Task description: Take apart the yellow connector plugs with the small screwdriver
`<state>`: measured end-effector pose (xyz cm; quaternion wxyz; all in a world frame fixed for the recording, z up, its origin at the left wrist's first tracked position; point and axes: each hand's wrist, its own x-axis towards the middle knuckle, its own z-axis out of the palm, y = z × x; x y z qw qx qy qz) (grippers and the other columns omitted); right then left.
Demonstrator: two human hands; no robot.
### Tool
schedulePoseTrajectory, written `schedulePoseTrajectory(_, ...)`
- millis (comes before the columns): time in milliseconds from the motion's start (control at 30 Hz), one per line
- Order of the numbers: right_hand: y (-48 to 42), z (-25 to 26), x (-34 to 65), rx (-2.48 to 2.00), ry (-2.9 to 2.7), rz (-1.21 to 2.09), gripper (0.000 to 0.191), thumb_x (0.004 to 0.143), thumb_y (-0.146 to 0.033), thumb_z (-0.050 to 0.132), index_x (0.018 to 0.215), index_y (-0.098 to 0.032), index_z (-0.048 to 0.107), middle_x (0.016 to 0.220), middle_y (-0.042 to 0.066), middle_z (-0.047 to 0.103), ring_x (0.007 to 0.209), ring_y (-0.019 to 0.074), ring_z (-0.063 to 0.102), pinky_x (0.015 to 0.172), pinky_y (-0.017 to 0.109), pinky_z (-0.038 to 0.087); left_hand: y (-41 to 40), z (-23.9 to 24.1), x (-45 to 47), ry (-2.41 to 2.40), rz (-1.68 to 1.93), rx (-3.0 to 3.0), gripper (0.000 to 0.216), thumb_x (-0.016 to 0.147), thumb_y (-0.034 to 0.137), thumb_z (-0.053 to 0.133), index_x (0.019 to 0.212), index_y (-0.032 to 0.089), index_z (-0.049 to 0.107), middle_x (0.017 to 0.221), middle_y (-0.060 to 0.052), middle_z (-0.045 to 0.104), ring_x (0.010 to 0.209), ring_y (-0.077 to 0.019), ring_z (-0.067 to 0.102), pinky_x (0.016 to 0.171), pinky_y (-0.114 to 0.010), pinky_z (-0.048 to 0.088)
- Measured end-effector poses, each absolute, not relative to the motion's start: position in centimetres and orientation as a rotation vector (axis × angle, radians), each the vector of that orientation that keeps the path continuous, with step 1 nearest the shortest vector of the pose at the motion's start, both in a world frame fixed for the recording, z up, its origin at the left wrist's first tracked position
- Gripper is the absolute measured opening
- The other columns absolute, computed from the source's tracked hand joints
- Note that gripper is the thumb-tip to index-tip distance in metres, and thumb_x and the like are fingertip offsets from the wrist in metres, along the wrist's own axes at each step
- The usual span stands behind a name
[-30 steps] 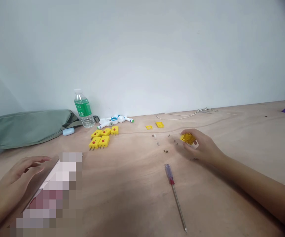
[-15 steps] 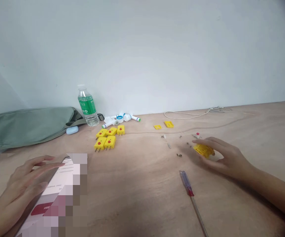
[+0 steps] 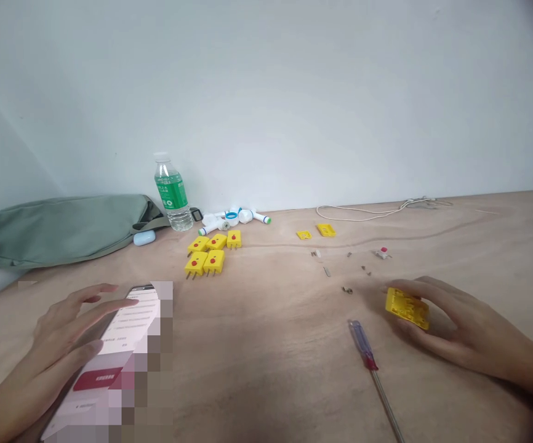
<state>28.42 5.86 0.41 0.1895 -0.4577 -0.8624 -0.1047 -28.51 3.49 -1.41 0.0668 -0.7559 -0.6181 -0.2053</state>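
Observation:
My right hand [image 3: 474, 329] grips a yellow plastic plug housing [image 3: 407, 307] between thumb and fingers, its hollow, ribbed inside turned up. Just left of it lies a screwdriver [image 3: 363, 347] with a clear purple-and-red handle. Behind are small metal parts [image 3: 347, 290] and a small piece with a red button [image 3: 382, 252]. My left hand [image 3: 63, 338], fingers spread, is over a phone [image 3: 128, 326] with a lit screen; the index fingertip is at the screen. Part of the phone is blurred by blocks.
Several yellow plugs [image 3: 214, 261] with red buttons stand left of centre. Behind them are white tubular pieces [image 3: 245, 216], a water bottle [image 3: 173, 197], a pale blue case [image 3: 144, 238] and a green bag [image 3: 63, 227]. Two yellow frames [image 3: 326, 230] and a white cable [image 3: 354, 216] lie near the wall.
My right hand has come nearer to me with the yellow housing, which is now tilted so its inside shows. My left hand stays over the phone. The view has shifted slightly.

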Motion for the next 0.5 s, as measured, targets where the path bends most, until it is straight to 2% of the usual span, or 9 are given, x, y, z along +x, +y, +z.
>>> schedulePoseTrajectory(233, 6.1, -0.1, 29.1, -1.33, -2.383, -0.302, 0.037, 0.074, -0.037, 0.059, 0.108, -0.027, 0.047, 0.097, 0.006, 0.066, 0.081, 0.0212, 0.066, 0.066, 0.03, 0.055, 3.0, -1.1, -28.3, -1.914, -0.696, -2.312, 0.044, 0.075, 0.047, 0.036, 0.113, 0.032, 0.053, 0.129, -0.004, 0.044, 0.112, -0.032, 0.043, 0.099, -0.048, 0.024)
schedulePoseTrajectory(500, 6.6, -0.4, 29.5, -1.346, -2.358, -0.28, 0.037, 0.073, -0.037, 0.061, 0.107, -0.027, 0.049, 0.096, 0.005, 0.066, 0.08, 0.021, 0.066, 0.066, 0.03, 0.055, 2.7, -0.5, -27.3, -1.941, -0.57, -2.281, 0.048, 0.078, 0.05, 0.026, 0.111, 0.033, 0.056, 0.132, -0.004, 0.04, 0.111, -0.0345, 0.043, 0.093, -0.051, 0.024)
